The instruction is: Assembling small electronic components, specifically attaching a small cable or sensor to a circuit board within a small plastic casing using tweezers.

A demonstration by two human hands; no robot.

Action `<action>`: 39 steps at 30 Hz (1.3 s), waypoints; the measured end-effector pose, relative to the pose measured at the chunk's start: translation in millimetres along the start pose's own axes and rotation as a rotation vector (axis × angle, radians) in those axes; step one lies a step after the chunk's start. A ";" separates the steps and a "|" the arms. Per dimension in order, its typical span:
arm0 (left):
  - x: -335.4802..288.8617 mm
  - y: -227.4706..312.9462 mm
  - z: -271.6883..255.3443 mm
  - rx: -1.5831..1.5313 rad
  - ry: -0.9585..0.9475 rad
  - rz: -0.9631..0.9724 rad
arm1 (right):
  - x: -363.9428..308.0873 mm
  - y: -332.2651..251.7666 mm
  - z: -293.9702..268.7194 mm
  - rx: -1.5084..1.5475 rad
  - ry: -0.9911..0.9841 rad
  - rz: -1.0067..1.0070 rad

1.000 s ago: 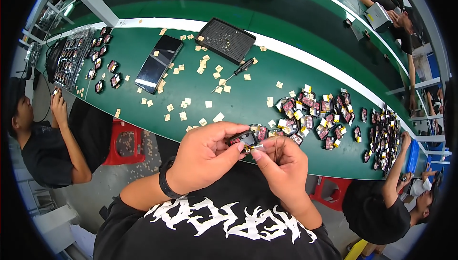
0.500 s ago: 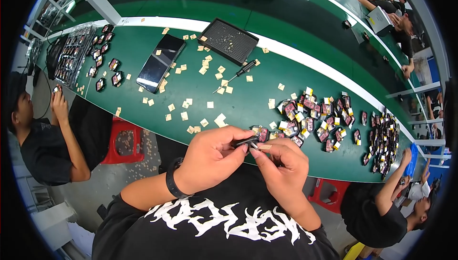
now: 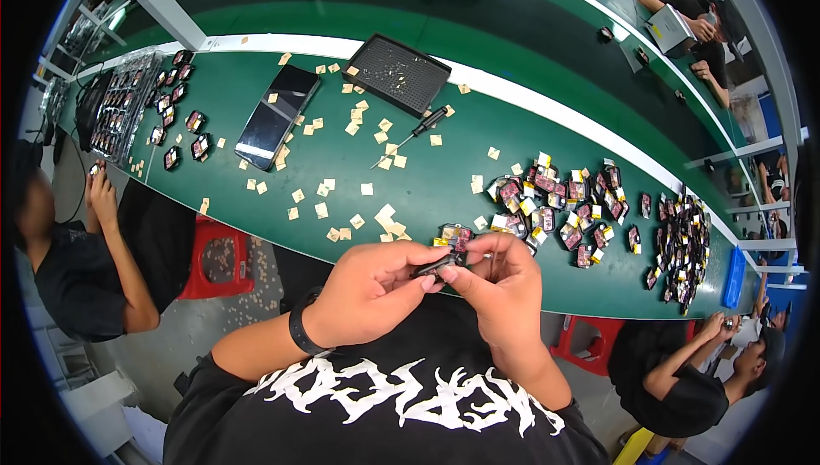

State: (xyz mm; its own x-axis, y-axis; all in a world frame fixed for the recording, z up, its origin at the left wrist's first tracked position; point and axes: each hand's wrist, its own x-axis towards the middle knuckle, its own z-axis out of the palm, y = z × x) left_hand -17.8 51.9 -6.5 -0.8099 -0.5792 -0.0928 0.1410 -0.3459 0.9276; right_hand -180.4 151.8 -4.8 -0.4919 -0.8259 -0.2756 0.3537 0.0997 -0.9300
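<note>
Close to the table's near edge, both hands meet around a small black device (image 3: 435,268). My left hand (image 3: 363,290) is closed, pinching the device's left side between thumb and fingers. My right hand (image 3: 504,286) has its thumb and fingertips pressed on the device's right end, hiding much of it. Just beyond my fingertips lies a similar black unit (image 3: 453,233) with a pinkish face and a yellow tab. To the right spreads a loose pile of such units (image 3: 547,200). Small tan square pieces (image 3: 321,210) are scattered to the left.
A dark phone (image 3: 278,115), a black ridged tray (image 3: 398,72) and a screwdriver (image 3: 424,126) lie farther back on the green table (image 3: 282,230). A dense stack of units (image 3: 682,251) stands far right. Co-workers sit left and right; a green belt (image 3: 410,4) runs behind.
My right fingers have shifted onto the device, and the tan piece seen at them before no longer shows. On the right, a co-worker's hands have moved down from the blue bin.
</note>
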 end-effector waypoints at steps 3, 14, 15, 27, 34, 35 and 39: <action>-1.2 -0.5 -7.8 0.050 -0.057 -0.019 | -1.3 -3.7 2.1 0.009 -0.082 0.074; -1.5 6.8 -3.0 -0.276 0.070 -0.238 | -1.6 -8.9 -3.4 0.063 -0.199 0.134; -2.2 5.7 -4.0 -0.261 0.058 -0.230 | -2.7 -7.5 -2.9 0.034 -0.176 0.123; -5.9 -15.5 -22.1 -0.147 -0.007 -0.098 | 4.1 17.0 8.7 -0.056 -0.071 0.109; -11.5 -18.0 -45.6 -0.316 0.063 0.014 | -13.8 -26.3 -7.7 -0.001 -0.217 -0.099; -12.4 -13.8 -59.6 -0.209 0.181 0.031 | -16.3 -36.2 -15.9 0.040 -0.270 -0.214; -18.0 23.7 -127.2 0.239 0.593 0.110 | -8.2 -41.2 -33.6 0.095 -0.293 -0.465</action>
State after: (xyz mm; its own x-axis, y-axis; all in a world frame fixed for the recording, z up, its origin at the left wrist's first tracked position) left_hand 72.5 -39.7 -28.8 -0.3364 -0.9348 -0.1136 0.0194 -0.1275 0.9916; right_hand -217.6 173.1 27.6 -0.3764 -0.8919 0.2505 0.2293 -0.3517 -0.9076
